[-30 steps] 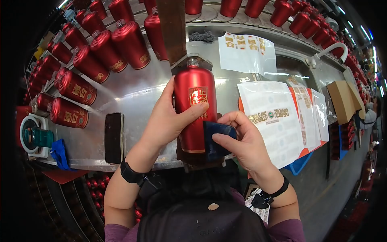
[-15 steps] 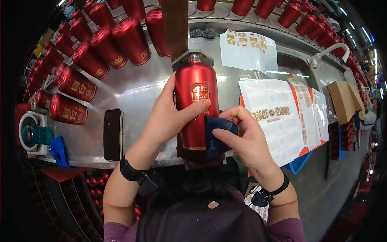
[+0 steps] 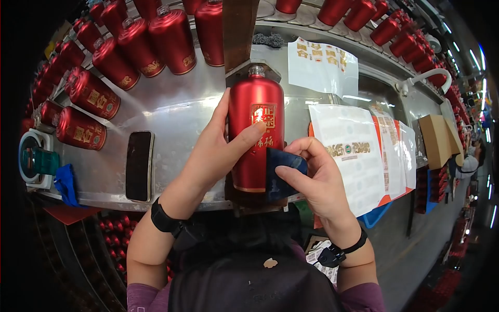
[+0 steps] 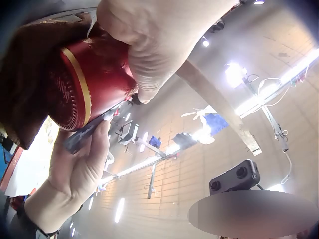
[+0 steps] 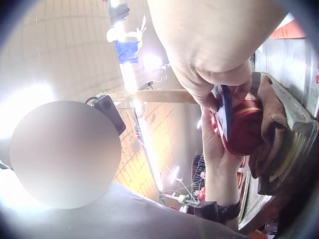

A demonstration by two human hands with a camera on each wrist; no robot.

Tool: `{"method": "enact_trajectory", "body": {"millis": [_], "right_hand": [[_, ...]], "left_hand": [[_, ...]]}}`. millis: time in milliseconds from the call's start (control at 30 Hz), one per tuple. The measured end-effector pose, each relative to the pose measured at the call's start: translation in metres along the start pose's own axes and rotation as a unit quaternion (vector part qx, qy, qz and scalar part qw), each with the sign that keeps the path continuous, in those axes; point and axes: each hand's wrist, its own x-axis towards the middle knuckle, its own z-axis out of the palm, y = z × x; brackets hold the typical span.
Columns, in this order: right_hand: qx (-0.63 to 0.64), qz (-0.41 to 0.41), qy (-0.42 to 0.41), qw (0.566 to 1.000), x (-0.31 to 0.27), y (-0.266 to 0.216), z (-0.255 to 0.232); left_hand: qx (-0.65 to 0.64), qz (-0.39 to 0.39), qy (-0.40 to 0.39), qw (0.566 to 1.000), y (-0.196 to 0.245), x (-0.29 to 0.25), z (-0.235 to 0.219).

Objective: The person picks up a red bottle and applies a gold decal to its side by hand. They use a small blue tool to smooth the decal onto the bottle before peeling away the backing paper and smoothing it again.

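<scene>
A glossy red bottle (image 3: 241,112) with a gold emblem and gold script lies along a brown support, its clear glass neck pointing away from me. My left hand (image 3: 210,153) grips its left side, thumb across the front at the emblem's lower edge. Between the thumb and fingers of my right hand (image 3: 327,182) is a dark blue flat scraper (image 3: 276,179), its edge against the bottle's lower right side. The left wrist view shows the bottle's round base (image 4: 62,97) with a gold ring. Brown cloth (image 5: 273,109) lies under the bottle in the right wrist view.
A wooden post (image 3: 239,31) rises behind the bottle. Several red bottles (image 3: 117,62) stand at the left. A phone (image 3: 140,166) lies on the metal table, with a tape dispenser (image 3: 39,160) further left. Decal sheets (image 3: 353,179) lie at the right, near a tap (image 3: 429,77).
My left thumb has slid slightly up the bottle, uncovering gold script below the emblem. The scraper stays at the lower right side. The head view has shifted a little.
</scene>
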Motion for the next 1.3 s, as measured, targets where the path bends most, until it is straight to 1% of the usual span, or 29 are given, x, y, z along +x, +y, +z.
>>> {"method": "enact_trajectory", "body": {"millis": [233,467,567,633,733,767,833,867,900,933,967,1000,1033,1067,1100,1133,1167,1233,1267,1300], "right_hand": [[-0.009,0.014,-0.009,1.0,0.0,-0.003,0.0],[-0.019,0.003,-0.005,1.0,0.001,-0.003,0.001],[-0.007,0.014,0.008,1.0,0.001,-0.003,0.001],[0.009,0.009,-0.008,1.0,0.002,-0.004,-0.005],[0.035,-0.01,0.012,0.999,0.01,-0.021,-0.016],[0.025,-0.009,0.028,0.999,0.016,-0.032,-0.018],[-0.034,-0.022,0.025,0.999,0.034,-0.045,-0.019],[-0.069,-0.016,0.014,0.997,0.04,-0.05,-0.015],[-0.072,-0.019,0.012,0.997,0.048,-0.054,-0.012],[-0.169,-0.029,-0.021,0.985,0.057,-0.058,-0.01],[-0.265,-0.037,-0.054,0.962,0.068,-0.062,-0.009],[-0.254,-0.077,-0.032,0.964,0.082,-0.065,-0.012],[-0.329,-0.092,0.0,0.94,0.097,-0.078,-0.016],[-0.395,-0.16,0.018,0.904,0.099,-0.084,-0.013],[-0.456,-0.227,0.037,0.86,0.098,-0.092,-0.009],[-0.428,-0.196,-0.072,0.879,0.086,-0.098,0.006],[-0.454,-0.246,-0.177,0.838,0.081,-0.093,0.015],[-0.501,-0.219,-0.127,0.828,0.095,-0.088,0.017],[-0.593,-0.289,-0.06,0.749,0.104,-0.101,0.016],[-0.67,-0.354,0.005,0.652,0.111,-0.111,0.017]], "left_hand": [[-0.01,0.006,-0.018,1.0,0.002,-0.001,-0.001],[0.002,0.011,-0.005,1.0,-0.003,-0.003,-0.001],[0.024,0.012,0.002,1.0,-0.004,-0.004,-0.003],[0.021,0.022,-0.024,0.999,-0.002,-0.006,-0.003],[0.046,0.045,-0.03,0.997,-0.008,-0.009,-0.004],[0.044,0.051,-0.028,0.997,-0.009,-0.01,-0.003],[0.03,0.043,-0.04,0.998,-0.008,-0.009,-0.004],[0.03,0.047,-0.04,0.998,-0.008,-0.008,-0.003],[0.024,0.052,-0.039,0.998,-0.009,-0.008,-0.003],[0.017,0.057,-0.037,0.998,-0.011,-0.008,-0.003],[0.015,0.06,-0.034,0.998,-0.013,-0.008,-0.003],[0.022,0.061,-0.029,0.997,-0.016,-0.008,-0.004],[0.028,0.062,-0.023,0.997,-0.018,-0.008,-0.004],[0.025,0.066,-0.02,0.997,-0.019,-0.009,-0.005],[0.032,0.071,-0.023,0.997,-0.02,-0.009,-0.006],[0.039,0.076,-0.024,0.996,-0.02,-0.008,-0.006],[0.036,0.08,-0.019,0.996,-0.021,-0.007,-0.006],[0.043,0.103,-0.022,0.993,-0.022,-0.006,-0.005],[0.066,0.084,-0.014,0.994,-0.021,-0.008,-0.006],[0.063,0.085,-0.007,0.994,-0.02,-0.008,-0.006]]}}
